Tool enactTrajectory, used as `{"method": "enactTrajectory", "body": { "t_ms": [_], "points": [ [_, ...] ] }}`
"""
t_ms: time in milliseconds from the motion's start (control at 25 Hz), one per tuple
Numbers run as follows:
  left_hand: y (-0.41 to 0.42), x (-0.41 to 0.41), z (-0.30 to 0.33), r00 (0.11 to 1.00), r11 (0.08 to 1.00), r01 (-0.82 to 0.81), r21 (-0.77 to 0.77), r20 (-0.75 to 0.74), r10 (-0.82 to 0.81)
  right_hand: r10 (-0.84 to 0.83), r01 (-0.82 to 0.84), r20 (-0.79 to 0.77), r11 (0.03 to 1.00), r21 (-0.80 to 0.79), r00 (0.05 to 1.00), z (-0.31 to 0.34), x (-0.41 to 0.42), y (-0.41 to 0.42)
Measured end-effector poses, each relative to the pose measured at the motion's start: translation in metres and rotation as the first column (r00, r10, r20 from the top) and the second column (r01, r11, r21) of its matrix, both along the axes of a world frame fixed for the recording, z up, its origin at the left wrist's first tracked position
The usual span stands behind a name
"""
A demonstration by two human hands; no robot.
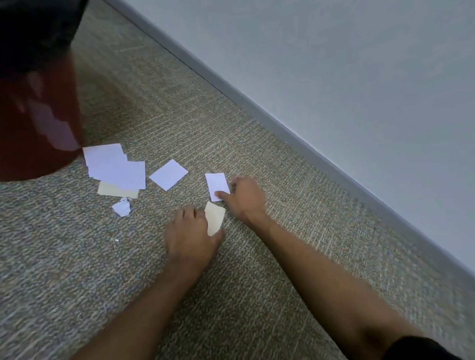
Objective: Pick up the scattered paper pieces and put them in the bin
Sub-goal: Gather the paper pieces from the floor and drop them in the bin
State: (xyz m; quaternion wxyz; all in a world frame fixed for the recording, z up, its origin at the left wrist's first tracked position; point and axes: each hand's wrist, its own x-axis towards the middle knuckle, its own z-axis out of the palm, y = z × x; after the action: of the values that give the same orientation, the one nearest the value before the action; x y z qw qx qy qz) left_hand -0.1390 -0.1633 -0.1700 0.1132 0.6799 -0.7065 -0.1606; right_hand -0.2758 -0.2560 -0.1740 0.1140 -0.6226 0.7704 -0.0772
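Observation:
A dark red bin [26,113] with a black liner stands at the upper left on the carpet. Beside its base lies a pile of white paper pieces [114,167] over a cream piece [113,190], with a crumpled white scrap [121,208] below and a white square [168,174] to the right. My left hand [191,237] is shut on a cream paper piece [214,221], lifted off the floor. My right hand [245,197] presses its fingertips on a small white piece [216,185] lying flat on the carpet.
A grey baseboard [297,138] and pale wall run diagonally from the top middle to the lower right, close behind my right hand. Grey-green carpet [71,285] covers the floor all around.

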Motion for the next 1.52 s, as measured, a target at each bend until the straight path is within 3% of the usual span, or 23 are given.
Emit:
{"method": "enactTrajectory", "body": {
  "t_ms": [400, 800, 960, 1120, 1200, 1360, 1520],
  "points": [
    [-0.016, -0.008, 0.004, 0.976, 0.99, -0.081, 0.118, -0.192, 0.103, -0.073, 0.069, 0.073, 0.996, 0.056, 0.995, -0.002, 0.018, -0.019],
    [-0.013, 0.05, 0.01, 0.949, 0.987, -0.158, -0.025, -0.28, 0.145, -0.061, 0.007, 0.244, 0.977, 0.215, 0.968, 0.002, 0.026, -0.034],
    [-0.019, 0.082, 0.007, 0.952, 0.97, -0.237, -0.052, -0.211, 0.222, -0.026, -0.025, 0.26, 0.981, 0.194, 0.965, 0.009, 0.03, -0.03],
    [-0.021, 0.112, 0.003, 0.913, 0.937, -0.349, -0.002, -0.225, 0.34, 0.05, -0.121, 0.553, 0.988, 0.094, 0.832, 0.02, 0.043, -0.025],
    [-0.022, 0.121, -0.001, 0.899, 0.933, -0.359, 0.032, -0.257, 0.355, 0.099, -0.205, 0.624, 0.974, 0.1, 0.775, 0.028, 0.053, -0.025],
    [-0.028, 0.128, -0.009, 0.879, 0.929, -0.366, 0.043, -0.31, 0.361, 0.186, -0.319, 0.552, 0.935, 0.154, 0.813, 0.021, 0.069, -0.036],
    [-0.031, 0.13, -0.01, 0.876, 0.927, -0.372, 0.043, -0.316, 0.365, 0.419, -0.457, 0.225, 0.876, 0.157, 0.88, 0.01, 0.078, -0.05]
  ]
}}
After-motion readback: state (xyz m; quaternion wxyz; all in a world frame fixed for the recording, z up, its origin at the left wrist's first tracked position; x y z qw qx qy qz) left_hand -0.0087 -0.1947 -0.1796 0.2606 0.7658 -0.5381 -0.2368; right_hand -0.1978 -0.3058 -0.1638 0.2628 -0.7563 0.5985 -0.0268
